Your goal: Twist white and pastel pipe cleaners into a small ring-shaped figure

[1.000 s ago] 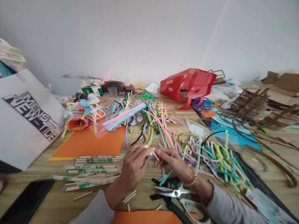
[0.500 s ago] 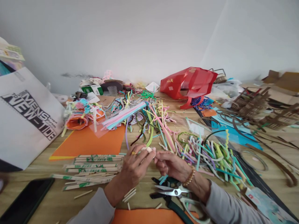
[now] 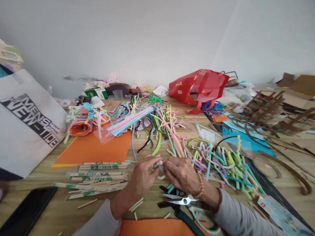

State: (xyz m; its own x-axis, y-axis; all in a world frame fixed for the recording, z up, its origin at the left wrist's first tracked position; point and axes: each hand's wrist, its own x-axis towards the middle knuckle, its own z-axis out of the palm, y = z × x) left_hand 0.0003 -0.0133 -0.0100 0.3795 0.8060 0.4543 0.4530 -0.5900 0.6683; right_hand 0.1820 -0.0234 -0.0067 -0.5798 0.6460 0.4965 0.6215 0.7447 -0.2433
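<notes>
A small pale, fuzzy pipe cleaner (image 3: 159, 166), whitish to grey, is pinched between my two hands in the middle of the table. My left hand (image 3: 142, 175) closes on it with thumb and fingers. My right hand (image 3: 180, 172) meets it from the other side, fingers curled and knuckles up, hiding much of the piece. Just below my right hand lie scissors (image 3: 183, 200) with their blades apart, beside dark-handled pliers (image 3: 185, 219). Behind my hands spreads a heap of coloured pipe cleaners (image 3: 172, 131), with another pile (image 3: 226, 164) to the right.
Paper-wrapped chopsticks (image 3: 98, 177) and a black phone (image 3: 28, 208) lie at left, near a white bag (image 3: 29, 124). Orange sheets (image 3: 95, 149) lie behind the chopsticks. A red bag (image 3: 197, 87) stands at the back; brown woven baskets (image 3: 265, 108) are at right.
My right hand has turned over so its knuckles face up and has come closer to the left. The pale piece is now more covered by the fingers.
</notes>
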